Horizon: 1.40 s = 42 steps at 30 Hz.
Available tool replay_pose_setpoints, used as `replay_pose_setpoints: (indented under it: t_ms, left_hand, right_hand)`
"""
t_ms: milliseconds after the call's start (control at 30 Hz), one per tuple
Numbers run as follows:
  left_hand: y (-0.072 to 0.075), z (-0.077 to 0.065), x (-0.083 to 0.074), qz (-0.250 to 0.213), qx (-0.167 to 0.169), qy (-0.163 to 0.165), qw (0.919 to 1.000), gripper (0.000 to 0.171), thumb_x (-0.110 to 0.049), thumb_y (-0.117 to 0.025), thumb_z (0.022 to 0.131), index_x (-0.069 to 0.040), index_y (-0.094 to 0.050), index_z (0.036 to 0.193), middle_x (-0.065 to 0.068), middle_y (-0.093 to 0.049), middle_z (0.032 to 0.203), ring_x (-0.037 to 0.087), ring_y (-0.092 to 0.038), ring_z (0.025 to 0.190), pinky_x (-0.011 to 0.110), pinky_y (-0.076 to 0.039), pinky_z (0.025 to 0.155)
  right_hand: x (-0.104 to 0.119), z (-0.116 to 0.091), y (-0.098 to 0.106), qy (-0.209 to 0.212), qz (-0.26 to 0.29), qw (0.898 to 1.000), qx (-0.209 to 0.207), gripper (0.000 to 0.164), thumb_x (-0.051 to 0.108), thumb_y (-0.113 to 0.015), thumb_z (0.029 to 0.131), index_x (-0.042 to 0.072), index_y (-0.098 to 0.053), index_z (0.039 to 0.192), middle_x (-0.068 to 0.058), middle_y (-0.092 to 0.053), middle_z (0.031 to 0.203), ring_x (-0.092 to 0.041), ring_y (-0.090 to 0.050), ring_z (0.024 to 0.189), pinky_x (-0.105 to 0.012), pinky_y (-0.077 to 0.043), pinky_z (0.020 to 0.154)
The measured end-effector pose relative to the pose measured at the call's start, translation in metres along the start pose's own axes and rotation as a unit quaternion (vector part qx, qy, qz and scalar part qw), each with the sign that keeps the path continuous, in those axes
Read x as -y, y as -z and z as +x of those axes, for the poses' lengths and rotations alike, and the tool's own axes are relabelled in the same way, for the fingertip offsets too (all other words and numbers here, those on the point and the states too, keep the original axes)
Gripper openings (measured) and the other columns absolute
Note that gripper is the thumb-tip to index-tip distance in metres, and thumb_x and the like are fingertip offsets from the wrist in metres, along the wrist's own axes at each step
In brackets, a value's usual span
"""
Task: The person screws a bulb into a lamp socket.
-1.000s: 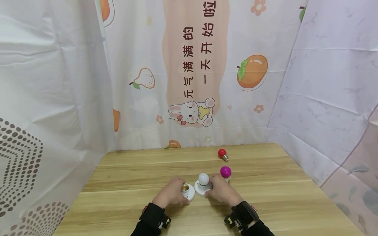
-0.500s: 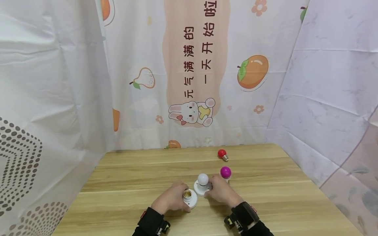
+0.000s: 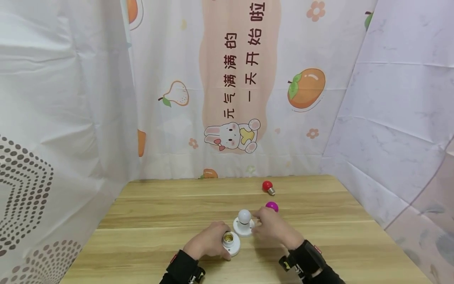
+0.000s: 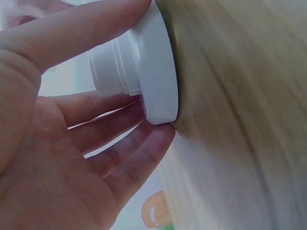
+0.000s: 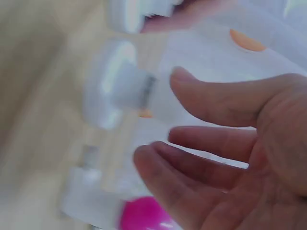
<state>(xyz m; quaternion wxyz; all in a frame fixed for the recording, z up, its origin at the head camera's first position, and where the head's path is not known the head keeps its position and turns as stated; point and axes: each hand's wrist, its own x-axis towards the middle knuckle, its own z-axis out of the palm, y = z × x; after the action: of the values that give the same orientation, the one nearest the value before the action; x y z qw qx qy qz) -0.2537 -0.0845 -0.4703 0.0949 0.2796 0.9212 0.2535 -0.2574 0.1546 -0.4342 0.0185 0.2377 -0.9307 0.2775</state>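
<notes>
My left hand [image 3: 211, 240] grips the round white base of a lamp holder [image 3: 233, 249] from its left side; its brass socket has no bulb. In the left wrist view, thumb and fingers span the rim of this lamp holder [image 4: 156, 72], right at the tabletop. Just beyond it a second lamp holder [image 3: 239, 230] stands upright with a white bulb [image 3: 244, 215] in it. Beside that one my right hand [image 3: 278, 228] has its fingers spread with nothing between them, apart from the holder in the right wrist view. It partly hides a magenta bulb [image 3: 272, 206] behind.
A red bulb [image 3: 267, 186] with a metal screw end lies on its side farther back on the wooden table [image 3: 159, 205]. The magenta bulb sits in a white holder [image 5: 91, 196]. Printed curtains [image 3: 170, 134] hang behind and along both sides.
My left hand has drawn its lamp holder nearer and slightly right. The right hand has let go of the holder with the white bulb and moved off to the right.
</notes>
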Motion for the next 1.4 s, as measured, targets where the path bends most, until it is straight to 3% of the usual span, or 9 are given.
replay_pose_setpoints:
  t_ms: [100, 200, 400, 567, 867, 1200, 1400]
  left_hand:
    - [-0.001, -0.001, -0.003, 0.002, 0.002, 0.002, 1.0000, 0.058, -0.024, -0.097, 0.064, -0.008, -0.070, 0.112, -0.009, -0.059, 0.100, 0.007, -0.053, 0.092, 0.027, -0.049, 0.082]
    - [-0.003, 0.000, -0.006, 0.003, 0.004, -0.004, 1.0000, 0.057, -0.024, -0.097, 0.064, -0.010, -0.071, 0.113, -0.010, -0.060, 0.101, 0.007, -0.053, 0.094, 0.026, -0.049, 0.084]
    - [-0.007, 0.003, -0.011, 0.011, 0.010, -0.018, 0.9997, 0.062, -0.025, -0.098, 0.064, -0.013, -0.071, 0.119, -0.012, -0.059, 0.101, 0.006, -0.052, 0.097, 0.026, -0.048, 0.086]
    - [-0.008, 0.003, -0.013, 0.024, 0.014, -0.017, 0.9995, 0.063, -0.026, -0.098, 0.064, -0.015, -0.070, 0.120, -0.012, -0.059, 0.102, 0.007, -0.052, 0.099, 0.026, -0.048, 0.088]
    - [-0.007, 0.002, -0.018, 0.039, 0.014, 0.000, 0.9991, 0.064, -0.027, -0.097, 0.065, -0.015, -0.070, 0.121, -0.012, -0.059, 0.103, 0.007, -0.053, 0.100, 0.027, -0.049, 0.089]
    - [-0.006, 0.000, -0.017, 0.036, 0.014, 0.002, 0.9993, 0.065, -0.026, -0.097, 0.065, -0.015, -0.070, 0.123, -0.012, -0.060, 0.106, 0.008, -0.053, 0.102, 0.027, -0.049, 0.089]
    - [-0.007, 0.001, -0.018, 0.044, 0.014, -0.001, 0.9990, 0.064, -0.027, -0.097, 0.065, -0.014, -0.070, 0.122, -0.012, -0.059, 0.104, 0.007, -0.052, 0.099, 0.026, -0.048, 0.087]
  right_hand:
    - [0.008, 0.001, 0.017, 0.006, -0.026, 1.000, 0.004, 0.031, 0.002, -0.085, 0.075, -0.005, -0.073, 0.102, -0.012, -0.069, 0.090, -0.028, -0.064, 0.082, -0.046, -0.056, 0.074]
    - [0.012, 0.005, 0.033, -0.010, -0.035, 0.999, 0.007, 0.037, 0.000, -0.082, 0.078, -0.007, -0.070, 0.112, -0.017, -0.070, 0.102, -0.033, -0.066, 0.092, -0.049, -0.056, 0.081]
    - [0.000, 0.027, 0.058, -0.019, -0.063, 0.998, -0.015, 0.041, 0.004, -0.078, 0.086, -0.007, -0.066, 0.123, -0.019, -0.069, 0.109, -0.033, -0.066, 0.099, -0.047, -0.056, 0.083]
    - [-0.018, 0.050, 0.066, -0.018, -0.091, 0.995, -0.048, 0.043, 0.011, -0.077, 0.089, -0.008, -0.064, 0.126, -0.021, -0.068, 0.109, -0.033, -0.066, 0.097, -0.047, -0.056, 0.082]
    - [-0.052, 0.082, 0.067, -0.022, -0.152, 0.986, -0.066, 0.054, 0.014, -0.071, 0.091, -0.006, -0.055, 0.139, -0.029, -0.057, 0.131, -0.049, -0.052, 0.122, -0.058, -0.045, 0.102]
    - [-0.097, 0.099, 0.053, -0.061, -0.157, 0.986, 0.006, 0.074, 0.022, -0.071, 0.093, 0.002, -0.038, 0.155, -0.037, -0.033, 0.154, -0.060, -0.035, 0.135, -0.068, -0.033, 0.108]
    - [-0.121, 0.100, 0.040, -0.073, -0.101, 0.990, 0.072, 0.078, 0.020, -0.073, 0.091, 0.002, -0.034, 0.157, -0.036, -0.023, 0.158, -0.056, -0.034, 0.139, -0.064, -0.031, 0.111]
